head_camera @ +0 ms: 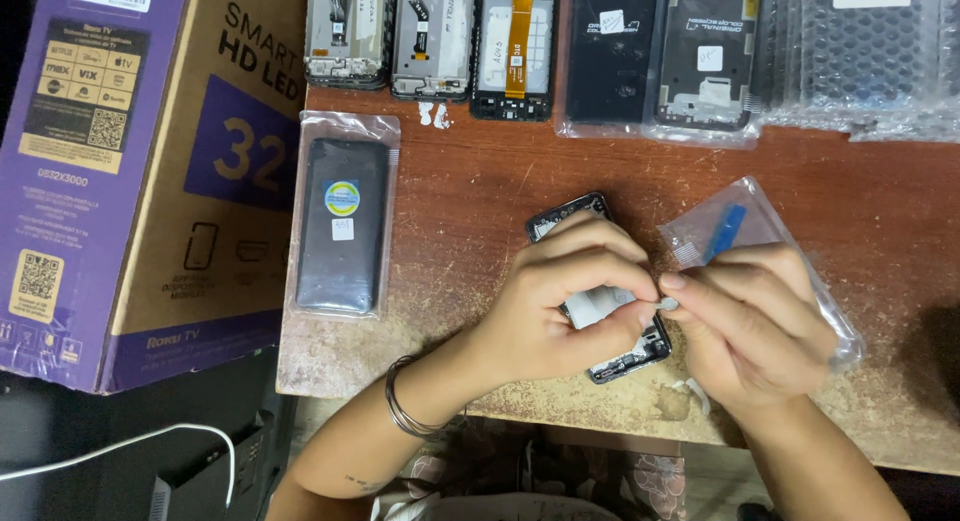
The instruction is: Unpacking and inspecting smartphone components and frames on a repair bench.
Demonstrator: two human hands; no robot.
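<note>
Head camera looked down on a worn wooden table (480, 191). A large cardboard box (150, 171) stood leftmost, then a bagged dark phone (342, 224). The left hand (560, 311) pinned a bare phone frame (600, 311) flat, steadying it, while the right hand (740, 326) pinched a small silvery part (668, 304) at the frame's edge, over a clear bag (745, 231).

Both hands close together, left hand (560, 301) curled, right hand (745, 326) pinching, fingertips nearly touching.
</note>
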